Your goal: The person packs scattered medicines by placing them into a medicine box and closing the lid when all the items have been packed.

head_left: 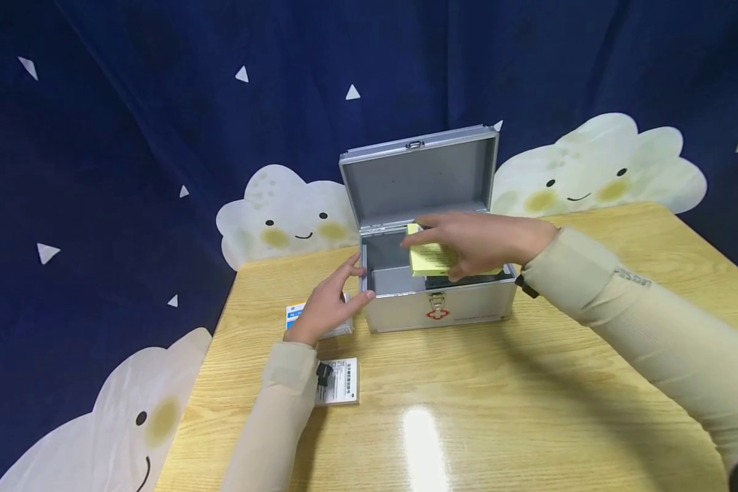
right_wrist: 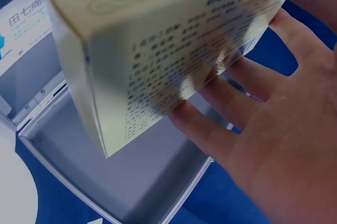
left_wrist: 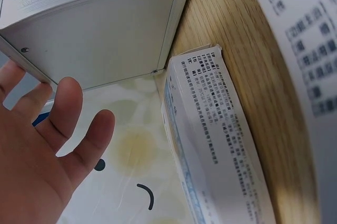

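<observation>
My right hand (head_left: pixel 476 242) holds a pale yellow-green medicine box (head_left: pixel 426 261) between thumb and fingers, over the opening of a silver first-aid case (head_left: pixel 406 313). In the right wrist view, the printed side of this carton (right_wrist: pixel 158 71) faces the fingers, which lie along its edge. The case stands with its lid (head_left: pixel 418 181) raised, and a red cross marks its front. My left hand (head_left: pixel 329 307) is at the case's left side, fingers spread and fingertips right at the rim. Part of the case's inside is hidden behind the right hand and the carton.
Left of the case, a blue-and-white medicine box (head_left: pixel 294 314) lies partly behind the left hand. Nearer me, a white printed box (head_left: pixel 346 381) rests by the left wrist. Behind the wooden table (head_left: pixel 498 410) hangs a dark blue curtain (head_left: pixel 283 75) with cloud cutouts.
</observation>
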`<state>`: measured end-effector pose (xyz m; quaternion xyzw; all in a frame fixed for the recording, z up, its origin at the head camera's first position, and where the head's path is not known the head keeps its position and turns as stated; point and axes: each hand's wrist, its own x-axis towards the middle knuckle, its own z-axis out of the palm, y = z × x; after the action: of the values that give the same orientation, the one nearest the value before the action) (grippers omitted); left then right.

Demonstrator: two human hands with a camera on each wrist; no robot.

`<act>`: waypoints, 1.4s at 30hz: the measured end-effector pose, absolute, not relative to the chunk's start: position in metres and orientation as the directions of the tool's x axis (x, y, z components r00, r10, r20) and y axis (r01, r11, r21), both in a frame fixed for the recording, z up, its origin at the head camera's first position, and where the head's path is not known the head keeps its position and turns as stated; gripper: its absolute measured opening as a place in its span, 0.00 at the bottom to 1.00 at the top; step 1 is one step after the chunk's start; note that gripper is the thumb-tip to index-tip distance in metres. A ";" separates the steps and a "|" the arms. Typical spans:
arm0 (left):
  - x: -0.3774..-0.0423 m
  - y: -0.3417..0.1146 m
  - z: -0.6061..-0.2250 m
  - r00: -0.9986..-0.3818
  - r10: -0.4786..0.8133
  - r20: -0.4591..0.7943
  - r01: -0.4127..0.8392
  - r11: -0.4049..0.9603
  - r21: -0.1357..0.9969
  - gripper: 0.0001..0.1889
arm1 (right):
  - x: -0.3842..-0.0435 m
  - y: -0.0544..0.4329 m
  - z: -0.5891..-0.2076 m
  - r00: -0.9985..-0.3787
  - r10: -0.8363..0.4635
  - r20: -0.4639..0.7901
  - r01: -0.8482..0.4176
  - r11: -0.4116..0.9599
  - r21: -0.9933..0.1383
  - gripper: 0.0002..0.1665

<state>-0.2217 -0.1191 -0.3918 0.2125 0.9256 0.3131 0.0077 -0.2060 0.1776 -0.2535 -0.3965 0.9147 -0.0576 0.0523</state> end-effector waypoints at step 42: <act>-0.221 -0.120 -0.390 -0.915 0.391 0.096 0.371 0.728 0.576 0.32 | -0.253 0.160 -0.289 -0.710 -0.659 -0.247 -0.657 0.747 -0.102 0.49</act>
<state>-0.2212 -0.1197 -0.3897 0.2050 0.9295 0.3063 0.0160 -0.2525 0.1600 -0.2887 -0.3559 0.9247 -0.0030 0.1349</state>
